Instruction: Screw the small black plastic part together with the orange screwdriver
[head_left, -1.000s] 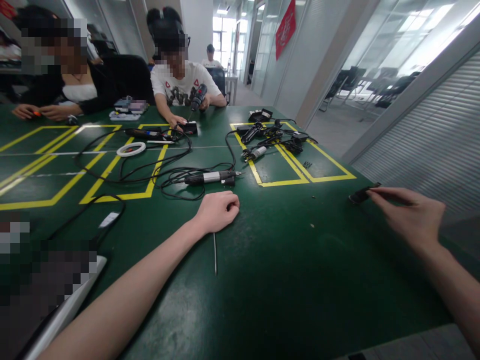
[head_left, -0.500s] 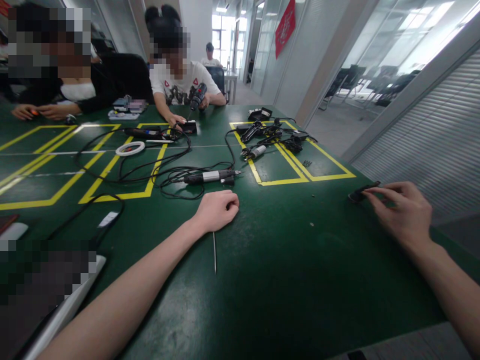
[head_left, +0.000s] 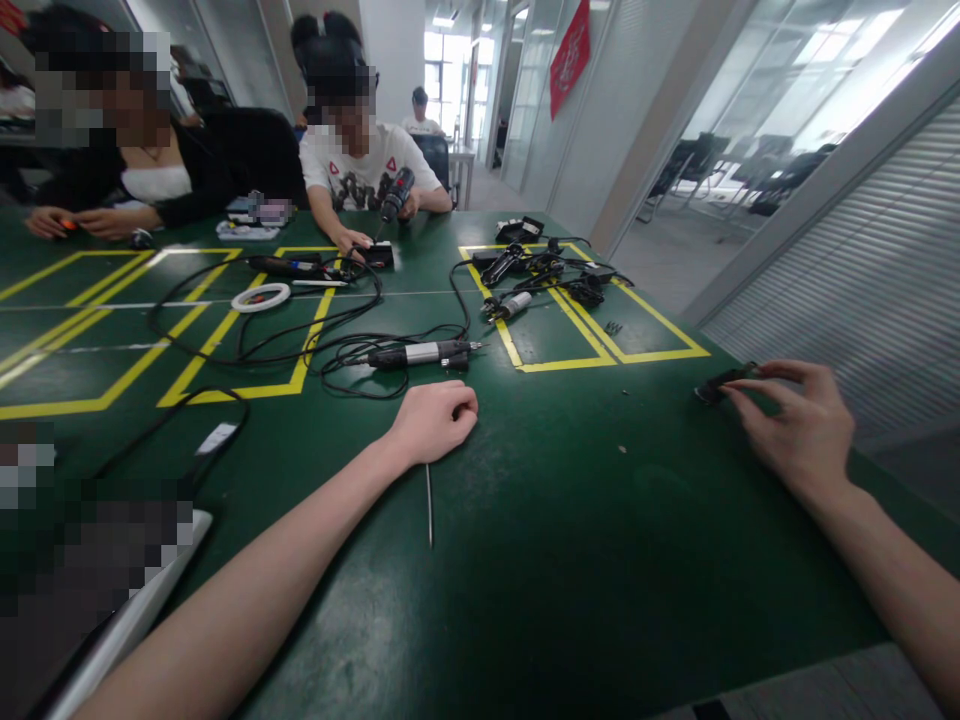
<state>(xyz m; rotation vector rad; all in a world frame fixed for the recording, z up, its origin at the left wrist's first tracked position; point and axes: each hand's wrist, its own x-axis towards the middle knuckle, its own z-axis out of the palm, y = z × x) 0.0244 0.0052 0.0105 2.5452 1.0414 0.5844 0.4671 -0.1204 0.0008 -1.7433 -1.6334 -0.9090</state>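
Observation:
My left hand (head_left: pixel 439 415) rests on the green table (head_left: pixel 585 560) with its fingers curled into a fist. A thin metal rod (head_left: pixel 430 505) sticks out from under it toward me; its other end is hidden, and I cannot make out what the fist holds. Near the table's right edge, thumb and fingertips of my right hand (head_left: pixel 802 425) pinch a small black part (head_left: pixel 720 385) with a rounded end, at or just above the tabletop. Beyond my left fist lies a silver-and-black electric screwdriver (head_left: pixel 421 353) with a coiled black cable.
Across the table a person (head_left: pixel 367 165) holds a power drill (head_left: pixel 397 194) over a black piece. Another person sits at the far left. Tangled cables and adapters (head_left: pixel 555 265) lie within yellow tape. A white ring (head_left: pixel 260 297) and small springs (head_left: pixel 613 328) lie nearby.
My right hand has shifted slightly left with the small black part, whose tilt has changed a little. The left fist stays where it was.

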